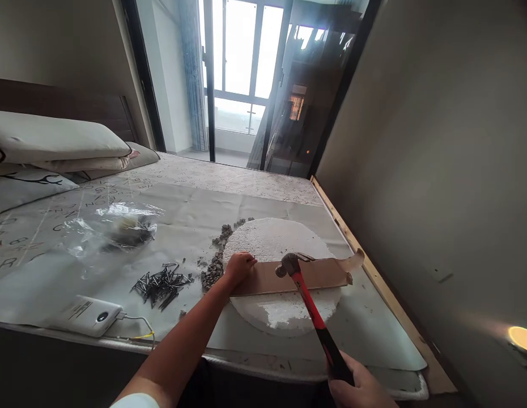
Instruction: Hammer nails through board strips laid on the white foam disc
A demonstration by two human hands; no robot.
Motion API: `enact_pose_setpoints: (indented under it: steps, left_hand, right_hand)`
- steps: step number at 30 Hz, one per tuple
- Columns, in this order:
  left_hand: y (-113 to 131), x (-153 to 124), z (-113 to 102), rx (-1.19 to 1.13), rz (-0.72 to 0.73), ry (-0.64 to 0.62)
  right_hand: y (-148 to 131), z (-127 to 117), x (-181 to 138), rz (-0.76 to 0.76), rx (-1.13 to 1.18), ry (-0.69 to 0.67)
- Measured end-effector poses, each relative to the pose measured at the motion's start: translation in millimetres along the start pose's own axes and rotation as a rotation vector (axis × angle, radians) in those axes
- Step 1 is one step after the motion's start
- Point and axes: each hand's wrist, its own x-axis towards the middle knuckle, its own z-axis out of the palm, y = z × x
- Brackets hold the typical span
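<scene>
My left hand (240, 267) rests at the left end of a brown cardboard strip (267, 279), thumb and fingers pinched round a small dark nail (254, 259). Beneath the strip lies a round white foam board (280, 235). My right hand (359, 385) grips the black lower handle of a claw hammer (310, 303) with a red upper shaft. The hammer's head is over the strip, to the right of my left hand; whether it touches the cardboard I cannot tell. A pile of loose nails (161, 284) lies to the left.
Grey stone bits (214, 269) line the foam board's left edge. A clear plastic bag (127, 229) and a white power bank (87, 315) with a cable lie further left on the grey sheet (195, 207). A wooden rail (374, 277) and wall bound the right side.
</scene>
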Motion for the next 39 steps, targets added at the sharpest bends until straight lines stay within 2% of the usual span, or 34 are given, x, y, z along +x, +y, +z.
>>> enact_pose_setpoints:
  steps: [7,13,19,25,30,36,39]
  left_hand:
    - [-2.2,-5.2,1.6,0.013,0.021,0.004]
    - [-4.5,-5.1,4.0,0.033,0.033,0.003]
    - [-4.0,-8.0,2.7,0.040,0.012,-0.004]
    - [-3.1,-8.6,1.7,0.004,0.014,-0.022]
    - [-0.5,-10.1,0.8,0.005,-0.034,-0.022]
    - [-0.8,-10.9,0.8,0.028,-0.008,-0.045]
    - [-2.0,-11.4,1.5,0.040,-0.021,-0.029]
  right_hand:
    - [-43.3,7.0,20.5,0.001,-0.079,-0.078]
    - [-67.9,12.4,44.3,-0.142,-0.275,0.030]
    - [-70.9,28.0,54.5,-0.050,-0.362,0.014]
    - [-69.4,27.7,53.3,-0.175,-0.313,0.057]
    - [-68.2,30.7,56.3,-0.089,-0.361,0.029]
    - [-67.7,28.0,55.9,-0.171,-0.281,0.100]
    - [-63.6,31.2,60.7,-0.117,-0.321,0.074]
